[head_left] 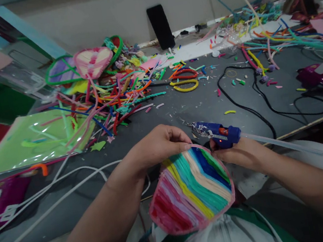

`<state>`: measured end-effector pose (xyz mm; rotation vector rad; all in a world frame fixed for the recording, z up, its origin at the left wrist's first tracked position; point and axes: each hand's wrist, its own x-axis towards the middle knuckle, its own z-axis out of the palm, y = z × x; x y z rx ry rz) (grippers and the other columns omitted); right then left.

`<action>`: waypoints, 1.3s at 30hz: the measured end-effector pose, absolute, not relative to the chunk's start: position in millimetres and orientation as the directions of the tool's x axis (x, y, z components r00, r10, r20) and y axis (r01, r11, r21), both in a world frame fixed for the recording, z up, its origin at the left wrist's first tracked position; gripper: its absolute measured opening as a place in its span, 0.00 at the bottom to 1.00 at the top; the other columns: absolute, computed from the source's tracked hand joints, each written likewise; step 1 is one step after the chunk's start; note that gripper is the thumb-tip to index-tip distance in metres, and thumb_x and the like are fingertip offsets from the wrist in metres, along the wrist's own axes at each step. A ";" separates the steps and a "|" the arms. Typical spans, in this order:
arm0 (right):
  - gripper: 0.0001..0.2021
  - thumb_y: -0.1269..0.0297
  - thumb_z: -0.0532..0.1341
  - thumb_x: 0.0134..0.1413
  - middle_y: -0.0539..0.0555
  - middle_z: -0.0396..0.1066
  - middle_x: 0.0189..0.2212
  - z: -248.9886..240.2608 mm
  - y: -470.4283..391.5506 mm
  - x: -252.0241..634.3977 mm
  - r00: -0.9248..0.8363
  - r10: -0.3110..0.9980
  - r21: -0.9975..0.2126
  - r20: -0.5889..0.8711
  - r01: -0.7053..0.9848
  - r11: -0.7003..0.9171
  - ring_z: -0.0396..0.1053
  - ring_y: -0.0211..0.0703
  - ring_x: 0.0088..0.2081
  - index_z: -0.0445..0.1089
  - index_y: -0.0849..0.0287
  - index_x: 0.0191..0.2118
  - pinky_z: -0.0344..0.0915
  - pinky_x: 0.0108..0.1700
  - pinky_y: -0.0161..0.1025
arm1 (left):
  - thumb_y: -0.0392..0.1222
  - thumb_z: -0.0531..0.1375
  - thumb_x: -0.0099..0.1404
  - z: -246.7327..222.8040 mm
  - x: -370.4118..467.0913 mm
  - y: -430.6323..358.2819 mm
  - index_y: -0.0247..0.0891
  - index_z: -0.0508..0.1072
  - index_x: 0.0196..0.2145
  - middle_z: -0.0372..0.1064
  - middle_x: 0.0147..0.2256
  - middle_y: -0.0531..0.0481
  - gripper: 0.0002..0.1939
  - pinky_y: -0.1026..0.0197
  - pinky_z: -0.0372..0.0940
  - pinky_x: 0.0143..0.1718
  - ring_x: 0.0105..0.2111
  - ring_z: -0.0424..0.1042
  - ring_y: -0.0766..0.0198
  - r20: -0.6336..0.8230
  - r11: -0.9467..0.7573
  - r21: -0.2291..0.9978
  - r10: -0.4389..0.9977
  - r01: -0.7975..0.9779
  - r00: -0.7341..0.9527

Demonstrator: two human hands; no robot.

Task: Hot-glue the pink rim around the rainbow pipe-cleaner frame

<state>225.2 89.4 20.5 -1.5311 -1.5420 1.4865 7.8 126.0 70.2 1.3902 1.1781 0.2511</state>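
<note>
My left hand [161, 143] grips the top edge of a rounded craft piece [192, 189], its thumb on the front face. Stripes of fuzzy pipe cleaner in red, pink, lilac, yellow, teal, cream, blue and green cover the piece, and a pink pipe cleaner runs round its rim. In my right hand [230, 153] is a blue hot glue gun [219, 132], its nozzle pointing left, just above the piece's top edge. A clear glue stick [283, 143] sticks out of the gun's back. The fingers behind the gun are partly hidden.
Loose pipe cleaners [109, 96] lie heaped at the left, near a pink heart-shaped piece [93, 62] and scissors [184, 83]. A phone [161, 26] leans on the wall. Black cable [238, 105] crosses the right side; white cables [69, 195] cross the left. A green plastic packet [39, 135] lies at left.
</note>
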 end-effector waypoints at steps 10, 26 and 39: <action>0.06 0.69 0.62 0.39 0.49 0.68 0.25 32.1 90.7 228.1 -0.369 0.899 -0.946 -0.234 0.299 -0.123 0.63 0.40 0.28 0.68 0.58 0.30 0.61 0.31 0.36 | 0.42 0.65 0.51 69.0 8.3 126.0 0.32 0.76 0.31 0.73 0.27 0.51 0.11 0.67 0.64 0.31 0.26 0.70 0.68 -0.489 0.261 0.840 0.746 0.476 0.452; 0.04 0.68 0.62 0.45 0.45 0.61 0.22 37.1 89.2 226.1 -0.417 0.882 -0.969 -0.221 0.197 -0.149 0.56 0.33 0.24 0.65 0.60 0.28 0.57 0.27 0.33 | 0.42 0.65 0.50 69.1 10.7 126.5 0.32 0.77 0.30 0.73 0.26 0.50 0.11 0.66 0.64 0.30 0.26 0.70 0.67 -0.485 0.257 0.837 0.757 0.483 0.437; 0.04 0.68 0.61 0.43 0.45 0.61 0.22 41.6 89.4 225.2 -0.404 0.882 -0.963 -0.243 0.206 -0.171 0.57 0.34 0.25 0.65 0.60 0.27 0.57 0.28 0.33 | 0.43 0.65 0.50 68.8 10.8 125.3 0.32 0.77 0.30 0.74 0.26 0.50 0.11 0.66 0.64 0.30 0.25 0.70 0.67 -0.492 0.264 0.834 0.755 0.485 0.434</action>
